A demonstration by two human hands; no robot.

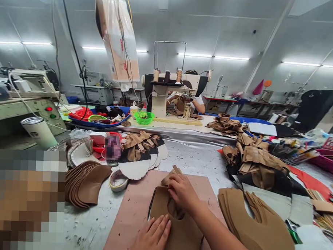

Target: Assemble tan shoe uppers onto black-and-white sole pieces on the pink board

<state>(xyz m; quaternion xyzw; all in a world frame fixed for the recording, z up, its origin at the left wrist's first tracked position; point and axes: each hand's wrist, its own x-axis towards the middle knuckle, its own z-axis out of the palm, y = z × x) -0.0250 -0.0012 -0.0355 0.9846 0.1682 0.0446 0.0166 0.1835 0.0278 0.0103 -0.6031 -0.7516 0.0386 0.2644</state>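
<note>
A brown leather-like piece (182, 233) with a curved opening lies on a pink board (119, 225) in front of me. My left hand (153, 235) rests flat on its left side, fingers stretched out. At the far end of the piece, my right hand (180, 189) has its fingers bent together at a tan strip (168, 176) beside the opening; the fingertips partly hide what they grip.
Stacked brown pieces lie left (92, 184) and right (250, 226). A tape roll (118, 180) sits beside the board. Beyond are a sewing machine (160, 99), a green basket (144, 118) and a person's arms (198, 105). Tan pieces (259, 157) are heaped at right.
</note>
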